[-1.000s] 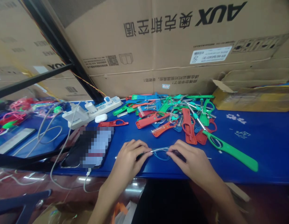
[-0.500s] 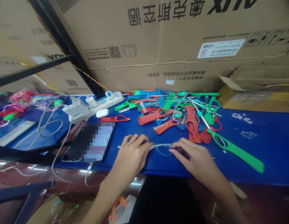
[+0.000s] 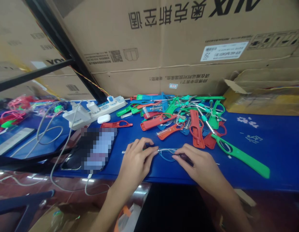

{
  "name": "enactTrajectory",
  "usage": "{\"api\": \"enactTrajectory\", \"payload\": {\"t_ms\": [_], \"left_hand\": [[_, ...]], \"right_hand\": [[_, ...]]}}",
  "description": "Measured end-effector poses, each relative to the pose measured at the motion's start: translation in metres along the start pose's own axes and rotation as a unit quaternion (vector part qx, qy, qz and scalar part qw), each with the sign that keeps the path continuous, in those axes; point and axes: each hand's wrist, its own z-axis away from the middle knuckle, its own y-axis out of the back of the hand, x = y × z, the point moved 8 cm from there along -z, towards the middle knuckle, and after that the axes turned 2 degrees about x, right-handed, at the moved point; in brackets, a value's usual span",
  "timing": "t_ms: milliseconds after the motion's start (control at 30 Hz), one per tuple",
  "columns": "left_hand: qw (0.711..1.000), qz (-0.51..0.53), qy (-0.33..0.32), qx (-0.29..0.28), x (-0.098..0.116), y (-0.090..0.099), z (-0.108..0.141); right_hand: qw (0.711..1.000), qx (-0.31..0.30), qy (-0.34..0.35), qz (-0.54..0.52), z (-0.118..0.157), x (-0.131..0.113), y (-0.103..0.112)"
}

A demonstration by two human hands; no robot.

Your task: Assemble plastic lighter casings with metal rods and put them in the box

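Near the table's front edge, my left hand (image 3: 139,156) pinches the left end of a blue loop-shaped piece (image 3: 166,158) with thin white wires across it. My right hand (image 3: 196,161) is closed around a dark handle (image 3: 186,158), its fingertips at the loop's right side. The tool's tip is too small to make out. Beyond both hands lies a pile of red, green and blue plastic handles, among them a red one (image 3: 197,129). A long green handle (image 3: 246,158) on a metal rod lies right of my right hand.
A phone (image 3: 99,149) lies left of my left hand, with a cable at its lower edge. Behind it are a white earphone case (image 3: 104,119) and a power strip (image 3: 110,106). An open cardboard box (image 3: 265,103) stands at the back right of the blue table (image 3: 279,145).
The whole view has shifted slightly. My left hand's fingers have changed their bend a little, and my right fingertips sit slightly farther left on the loop. Both hands keep their holds.
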Motion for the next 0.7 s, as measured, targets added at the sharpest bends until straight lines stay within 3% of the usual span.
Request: {"api": "enactTrajectory", "payload": {"t_ms": [233,700], "left_hand": [[0.999,0.004,0.03,0.014,-0.0053,-0.0007,0.0001],[0.997,0.078,0.025,0.018,-0.0037,0.0004,0.0049]], "right_hand": [[1.0,0.008,0.002,-0.015,-0.0001,0.0014,0.0005],[1.0,0.021,0.008,-0.02,-0.0001,0.0012,0.0032]]}}
